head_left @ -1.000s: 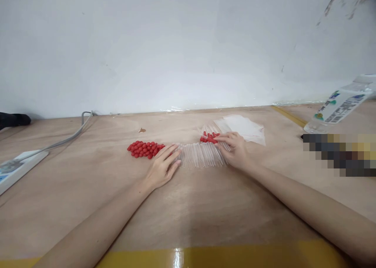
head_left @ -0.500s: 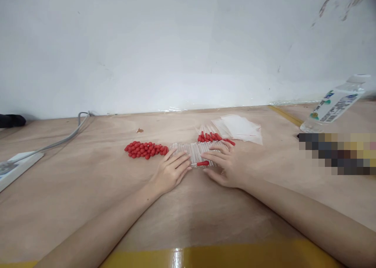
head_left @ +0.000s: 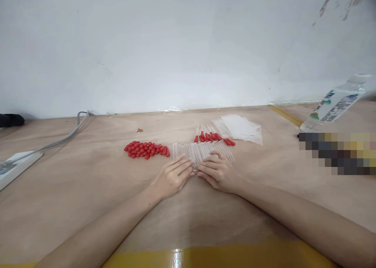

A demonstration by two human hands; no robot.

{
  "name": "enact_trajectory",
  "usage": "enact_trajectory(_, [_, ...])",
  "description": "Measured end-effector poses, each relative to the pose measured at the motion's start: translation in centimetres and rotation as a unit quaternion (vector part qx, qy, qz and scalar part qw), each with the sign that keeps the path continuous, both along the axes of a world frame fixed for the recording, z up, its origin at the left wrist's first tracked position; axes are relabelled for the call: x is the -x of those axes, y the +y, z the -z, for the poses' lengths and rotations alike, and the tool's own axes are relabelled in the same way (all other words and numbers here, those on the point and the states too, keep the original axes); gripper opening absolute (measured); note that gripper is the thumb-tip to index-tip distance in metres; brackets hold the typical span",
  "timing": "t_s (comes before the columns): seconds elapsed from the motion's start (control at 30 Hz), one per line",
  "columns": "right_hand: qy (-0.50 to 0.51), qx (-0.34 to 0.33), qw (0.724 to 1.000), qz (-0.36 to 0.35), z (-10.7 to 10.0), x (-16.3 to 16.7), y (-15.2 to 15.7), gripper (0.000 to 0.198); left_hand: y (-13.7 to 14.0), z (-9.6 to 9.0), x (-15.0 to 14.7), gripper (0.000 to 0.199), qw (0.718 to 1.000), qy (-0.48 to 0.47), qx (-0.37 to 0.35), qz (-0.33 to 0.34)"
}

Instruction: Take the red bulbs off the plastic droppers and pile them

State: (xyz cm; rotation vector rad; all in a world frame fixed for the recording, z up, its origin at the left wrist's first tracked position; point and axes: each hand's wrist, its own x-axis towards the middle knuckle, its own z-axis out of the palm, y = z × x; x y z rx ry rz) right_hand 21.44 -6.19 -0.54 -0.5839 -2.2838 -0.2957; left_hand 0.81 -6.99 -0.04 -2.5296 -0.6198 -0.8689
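Observation:
My left hand [head_left: 172,176] is closed, its fingertips on a short clear tube [head_left: 194,170] lying crosswise in the small gap between my hands. My right hand [head_left: 220,173] meets that tube from the other side with fingers bent together; whatever lies under them is hidden. Just beyond my fingers spreads a row of clear thin tubes [head_left: 188,149], side by side, their near ends partly covered. To the left of the row is a pile of red rubber bulbs [head_left: 143,149]. Behind it lie several droppers with red bulbs [head_left: 210,136] fitted on clear stems.
White paper-like sheets or bags [head_left: 241,127] lie behind at right. A labelled clear bottle [head_left: 336,105] leans at far right beside a blurred patch [head_left: 337,150]. At left are a grey cable [head_left: 66,138] and a white power strip [head_left: 20,166]. Yellow tape [head_left: 152,258] crosses the front edge.
My hands have moved closer together and slightly towards me, the right one leftwards with its fingers closing. The red bulb seen between them is out of sight there.

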Motion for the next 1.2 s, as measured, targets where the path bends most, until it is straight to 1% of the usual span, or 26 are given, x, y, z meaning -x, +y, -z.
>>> enact_trajectory(0.1, [-0.015, -0.001, 0.999, -0.032, -0.1, -0.2, 0.1, 0.013, -0.1, 0.0, 0.0, 0.015, 1.0, 0.003, 0.005, 0.003])
enact_trajectory(0.2, [-0.016, -0.022, 0.999, -0.043, -0.1, -0.4, 0.2, 0.014, -0.2, 0.0, 0.1, 0.013, 1.0, 0.001, 0.001, 0.008])
enact_trajectory(0.33, [-0.017, -0.057, 0.997, -0.042, 0.0, -0.8, 0.3, 0.015, -0.2, 0.0, 0.1, 0.011, 1.0, -0.009, 0.002, 0.009])
enact_trajectory(0.53, [-0.035, -0.096, 0.993, -0.051, 0.1, -2.2, 0.4, 0.019, -0.3, -0.1, 0.7, 0.011, 0.999, -0.027, 0.03, 0.029])
enact_trajectory(0.6, [-0.02, -0.09, 0.995, -0.029, 0.1, -3.3, 0.7, 0.021, 0.0, -0.1, 1.4, 0.012, 0.998, -0.056, 0.039, 0.011])
enact_trajectory(0.63, [0.001, -0.081, 0.997, -0.01, 0.0, -3.9, 0.9, 0.022, 0.1, -0.1, 1.8, 0.012, 0.996, -0.079, 0.043, -0.01])
enact_trajectory(0.73, [0.096, -0.018, 0.993, 0.073, -0.2, -5.9, 2.1, 0.017, 0.9, -0.2, 2.8, 0.013, 0.982, -0.146, 0.065, -0.097])
enact_trajectory(0.8, [0.147, 0.038, 0.979, 0.133, -0.3, -7.1, 3.1, 0.018, 1.4, -0.2, 3.0, 0.02, 0.973, -0.163, 0.079, -0.145])
enact_trajectory(0.9, [0.175, 0.119, 0.951, 0.224, -0.3, -8.5, 4.4, 0.022, 2.1, -0.1, 2.8, 0.035, 0.966, -0.149, 0.087, -0.19])
enact_trajectory(0.97, [0.198, 0.175, 0.924, 0.276, -0.2, -9.3, 5.1, 0.022, 2.5, 0.1, 2.6, 0.039, 0.967, -0.137, 0.082, -0.197])
enact_trajectory(1.07, [0.225, 0.258, 0.881, 0.326, 0.2, -10.1, 5.6, 0.017, 2.9, 0.2, 2.5, 0.032, 0.971, -0.139, 0.068, -0.181])
enact_trajectory(1.13, [0.215, 0.276, 0.875, 0.335, 0.4, -10.4, 5.7, 0.015, 3.1, 0.2, 2.5, 0.022, 0.973, -0.143, 0.056, -0.173])
enact_trajectory(1.2, [0.203, 0.272, 0.879, 0.335, 0.6, -10.4, 5.8, 0.014, 3.3, 0.2, 2.5, 0.016, 0.975, -0.138, 0.046, -0.17])
